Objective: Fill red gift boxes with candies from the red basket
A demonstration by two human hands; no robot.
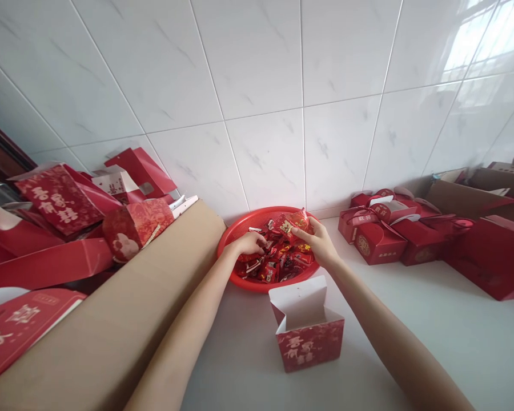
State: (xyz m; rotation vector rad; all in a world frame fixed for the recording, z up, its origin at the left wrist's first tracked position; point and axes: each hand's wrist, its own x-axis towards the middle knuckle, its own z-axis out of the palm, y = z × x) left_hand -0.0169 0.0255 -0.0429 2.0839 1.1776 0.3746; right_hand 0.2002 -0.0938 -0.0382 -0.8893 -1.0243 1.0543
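Observation:
A red plastic basket with a perforated wall holds a heap of red wrapped candies. My left hand reaches in over the left side, its fingers curled down among the candies; whatever they grip is hidden. At the basket's right side, my right hand pinches a shiny red candy packet with gold print, thumb on top. Just in front of the basket a red paper gift box stands upright on the white table. Its top flaps are up and white characters mark its front.
To the left, a large cardboard carton is piled with red paper boxes. Several closed red gift boxes cluster at the right, beside another brown carton. A white tiled wall rises behind the basket.

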